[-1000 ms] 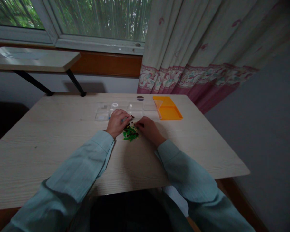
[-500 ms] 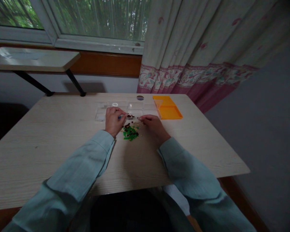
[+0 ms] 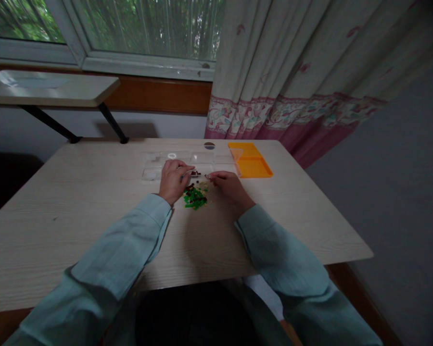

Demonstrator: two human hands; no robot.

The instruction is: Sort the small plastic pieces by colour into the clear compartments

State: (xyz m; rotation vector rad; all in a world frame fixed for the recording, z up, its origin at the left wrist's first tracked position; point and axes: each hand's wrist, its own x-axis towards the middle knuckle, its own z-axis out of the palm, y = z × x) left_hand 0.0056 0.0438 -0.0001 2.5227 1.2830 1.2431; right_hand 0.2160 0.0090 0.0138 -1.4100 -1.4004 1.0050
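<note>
My left hand (image 3: 173, 181) is over the front edge of a clear divided plastic box (image 3: 150, 172). Its thumb and fingers are drawn together, and a hint of something bluish shows by the thumb, too small to name. Dark brown pieces (image 3: 195, 173) lie in the box compartment by its fingertips. To the right, my right hand (image 3: 228, 186) pinches a tiny dark piece (image 3: 206, 176) in front of the box. Between the hands, on the table, lies a loose pile of green building pieces (image 3: 194, 199) mixed with brown and pale yellow ones.
An orange divided tray (image 3: 258, 167) stands at the right end of the clear box. Behind the box is a round dark hole (image 3: 209, 145) in the table (image 3: 94, 216). A raised shelf (image 3: 57, 91) on black legs stands at the back left. Curtains (image 3: 267, 96) hang behind.
My left hand has shifted slightly right, its fingertips now nearer the brown pieces in the box. The blue thing by its thumb shows less. My right hand has hardly moved.
</note>
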